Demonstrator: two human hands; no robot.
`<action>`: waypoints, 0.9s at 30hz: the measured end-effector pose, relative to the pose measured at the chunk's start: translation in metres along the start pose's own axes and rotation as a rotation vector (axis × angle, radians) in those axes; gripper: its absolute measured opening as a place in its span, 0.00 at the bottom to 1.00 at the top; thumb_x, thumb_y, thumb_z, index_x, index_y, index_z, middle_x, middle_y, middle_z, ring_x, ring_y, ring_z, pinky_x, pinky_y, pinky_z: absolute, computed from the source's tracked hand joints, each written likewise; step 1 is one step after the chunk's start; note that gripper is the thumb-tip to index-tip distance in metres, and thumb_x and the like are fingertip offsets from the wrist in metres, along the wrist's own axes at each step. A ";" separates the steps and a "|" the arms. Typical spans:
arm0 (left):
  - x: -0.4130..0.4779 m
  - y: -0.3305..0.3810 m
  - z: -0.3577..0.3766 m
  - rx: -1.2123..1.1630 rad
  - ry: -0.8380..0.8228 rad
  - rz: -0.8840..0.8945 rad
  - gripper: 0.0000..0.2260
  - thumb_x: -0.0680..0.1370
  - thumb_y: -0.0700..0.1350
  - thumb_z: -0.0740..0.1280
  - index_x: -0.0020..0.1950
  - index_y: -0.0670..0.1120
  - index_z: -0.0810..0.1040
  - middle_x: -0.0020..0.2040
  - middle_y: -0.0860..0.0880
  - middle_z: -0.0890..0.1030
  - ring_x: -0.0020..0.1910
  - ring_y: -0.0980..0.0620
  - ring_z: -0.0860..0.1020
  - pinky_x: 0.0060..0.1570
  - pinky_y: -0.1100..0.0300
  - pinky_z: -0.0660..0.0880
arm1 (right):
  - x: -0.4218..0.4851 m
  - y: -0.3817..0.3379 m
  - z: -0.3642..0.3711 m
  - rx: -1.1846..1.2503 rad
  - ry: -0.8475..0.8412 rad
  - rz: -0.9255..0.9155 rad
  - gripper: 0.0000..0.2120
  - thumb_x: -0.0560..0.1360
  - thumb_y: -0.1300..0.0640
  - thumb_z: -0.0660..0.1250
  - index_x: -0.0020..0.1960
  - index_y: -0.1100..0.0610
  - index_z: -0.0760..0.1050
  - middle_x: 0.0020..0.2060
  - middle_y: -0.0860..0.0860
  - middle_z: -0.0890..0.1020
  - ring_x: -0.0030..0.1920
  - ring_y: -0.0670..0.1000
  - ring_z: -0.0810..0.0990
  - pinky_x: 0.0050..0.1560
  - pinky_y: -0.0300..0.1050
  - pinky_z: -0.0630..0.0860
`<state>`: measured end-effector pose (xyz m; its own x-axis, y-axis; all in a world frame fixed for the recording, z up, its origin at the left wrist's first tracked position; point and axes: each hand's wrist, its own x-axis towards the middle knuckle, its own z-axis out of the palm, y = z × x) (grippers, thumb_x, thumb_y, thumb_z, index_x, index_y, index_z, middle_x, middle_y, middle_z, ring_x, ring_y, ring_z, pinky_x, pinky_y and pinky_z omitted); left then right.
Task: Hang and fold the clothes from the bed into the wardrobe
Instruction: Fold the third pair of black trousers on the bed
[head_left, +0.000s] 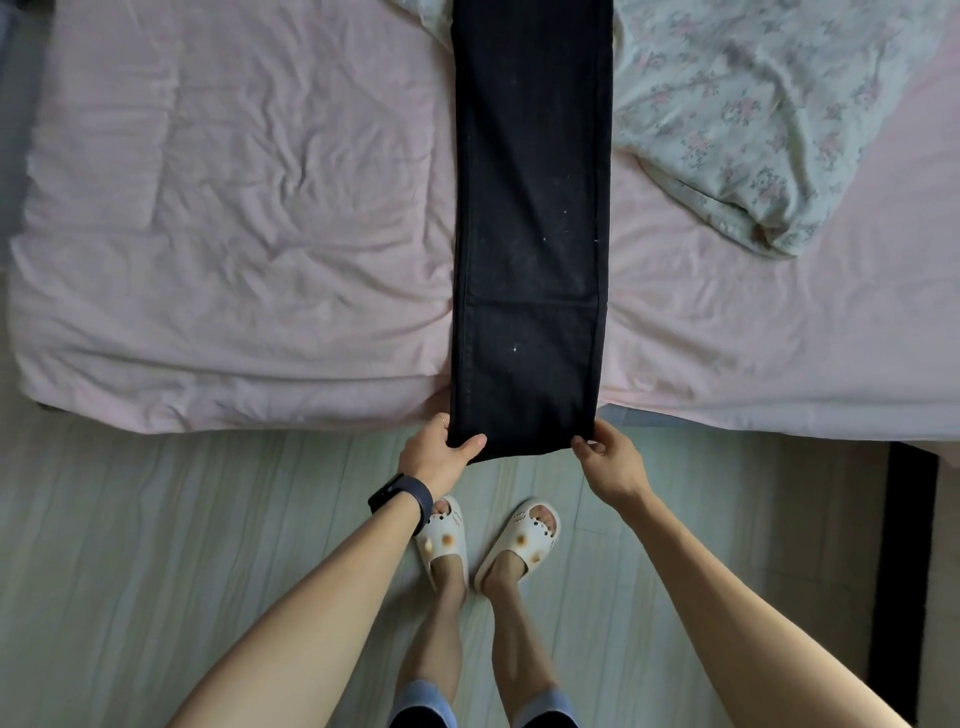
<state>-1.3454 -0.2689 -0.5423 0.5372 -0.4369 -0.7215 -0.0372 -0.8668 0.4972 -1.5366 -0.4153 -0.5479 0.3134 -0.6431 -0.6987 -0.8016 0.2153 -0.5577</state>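
A pair of black trousers lies stretched lengthwise across the bed, legs laid one over the other, the hem end hanging just past the near edge. My left hand pinches the left corner of that hem, thumb on top. My right hand pinches the right corner. Both hands are over the floor, just in front of the mattress edge. The trousers' far end runs out of the frame at the top.
A crumpled floral sheet or garment lies on the pink bed cover to the right of the trousers. Pale wood floor lies below, with my feet in white slippers. A dark upright strip stands at the right.
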 end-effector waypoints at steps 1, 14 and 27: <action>-0.005 -0.002 0.001 -0.007 0.018 0.001 0.10 0.76 0.55 0.71 0.49 0.49 0.78 0.44 0.54 0.83 0.47 0.52 0.81 0.48 0.55 0.78 | -0.004 0.002 -0.001 0.000 0.006 -0.011 0.09 0.81 0.55 0.64 0.60 0.51 0.79 0.46 0.47 0.84 0.48 0.50 0.80 0.48 0.42 0.71; -0.047 -0.012 -0.018 0.003 -0.143 0.017 0.11 0.78 0.56 0.68 0.55 0.51 0.78 0.49 0.54 0.83 0.49 0.54 0.81 0.51 0.56 0.77 | -0.047 0.010 -0.008 0.136 -0.064 0.002 0.07 0.76 0.52 0.72 0.54 0.49 0.80 0.45 0.42 0.86 0.50 0.44 0.84 0.57 0.45 0.78; -0.125 -0.048 -0.012 -0.132 0.006 0.032 0.13 0.79 0.52 0.69 0.56 0.43 0.81 0.49 0.49 0.86 0.50 0.50 0.82 0.46 0.64 0.73 | -0.147 0.039 0.022 0.069 0.143 0.023 0.11 0.81 0.51 0.65 0.47 0.58 0.79 0.35 0.49 0.82 0.38 0.52 0.80 0.38 0.44 0.74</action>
<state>-1.4003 -0.1702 -0.4699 0.5428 -0.4618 -0.7015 0.0565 -0.8133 0.5791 -1.6025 -0.2959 -0.4769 0.2151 -0.7346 -0.6435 -0.7696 0.2781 -0.5748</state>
